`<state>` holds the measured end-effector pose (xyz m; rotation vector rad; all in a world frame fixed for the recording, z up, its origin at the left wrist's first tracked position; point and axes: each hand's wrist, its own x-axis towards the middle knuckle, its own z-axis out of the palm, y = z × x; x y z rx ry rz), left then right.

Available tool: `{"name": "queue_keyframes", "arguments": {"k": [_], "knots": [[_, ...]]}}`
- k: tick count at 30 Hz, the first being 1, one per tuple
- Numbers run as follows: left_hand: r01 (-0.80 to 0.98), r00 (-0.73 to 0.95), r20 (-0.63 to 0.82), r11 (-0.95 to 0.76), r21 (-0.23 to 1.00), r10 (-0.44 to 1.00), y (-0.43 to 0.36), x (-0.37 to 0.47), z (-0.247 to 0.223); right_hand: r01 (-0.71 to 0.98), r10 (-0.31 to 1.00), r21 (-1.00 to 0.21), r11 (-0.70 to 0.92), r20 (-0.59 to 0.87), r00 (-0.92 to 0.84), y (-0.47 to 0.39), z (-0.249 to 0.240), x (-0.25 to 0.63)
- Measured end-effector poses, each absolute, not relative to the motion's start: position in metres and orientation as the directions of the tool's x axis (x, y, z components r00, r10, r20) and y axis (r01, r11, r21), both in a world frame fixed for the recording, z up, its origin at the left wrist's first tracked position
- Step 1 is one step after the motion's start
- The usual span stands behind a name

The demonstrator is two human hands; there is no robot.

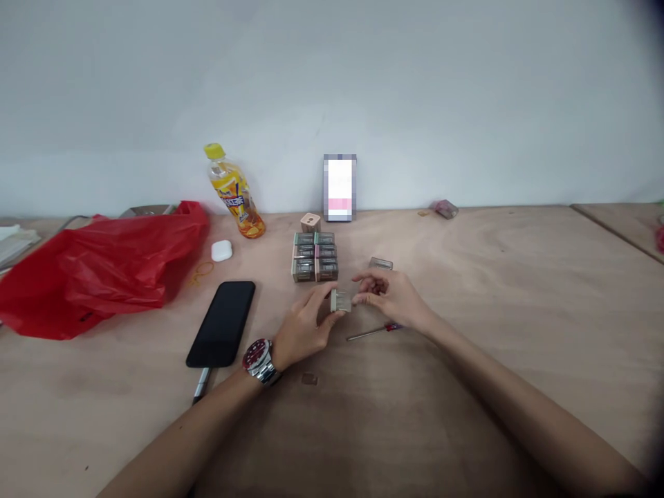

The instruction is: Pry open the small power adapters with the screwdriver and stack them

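My left hand holds a small pale pencil sharpener between thumb and fingers; its body looks see-through. Just right of it is my right hand, thumb and index finger apart, the other fingers curled. Nothing shows between its fingertips. Below that hand lies a screwdriver, its handle partly covered by the wrist. Behind the right hand sits a clear grey sharpener shell. Several sharpeners with smoky bodies stand in two columns beyond my left hand. Another sharpener with two holes in its top stands behind them.
A phone leans on the wall. Left are a drink bottle, a white earbud case, a black phone and a red plastic bag. A pinkish sharpener lies by the wall; a brown scrap lies in front.
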<state>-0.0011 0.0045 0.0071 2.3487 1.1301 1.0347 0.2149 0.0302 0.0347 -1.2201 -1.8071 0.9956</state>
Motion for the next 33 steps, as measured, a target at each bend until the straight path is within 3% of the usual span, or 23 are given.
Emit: {"name": "queue_keyframes", "arguments": {"k": [4,8,11,33], "knots": [[0.587,0.316,0.42,-0.523,0.618,0.851,0.01,-0.001,0.005,0.516,0.886,-0.743,0.427,0.229,-0.403,0.034,0.048,0.231],[0.59,0.226,0.373,-0.431,0.682,0.9,0.017,-0.003,0.006,0.616,0.791,-0.539,0.574,0.171,-0.587,0.033,0.042,0.236],[0.579,0.233,0.352,-0.42,0.699,0.907,0.019,-0.005,0.006,0.64,0.766,-0.463,0.613,0.148,-0.626,0.033,0.033,0.235],[0.612,0.276,0.349,-0.443,0.655,0.896,0.019,-0.004,0.002,0.63,0.745,-0.438,0.641,0.158,-0.648,0.033,0.017,0.232]]}}
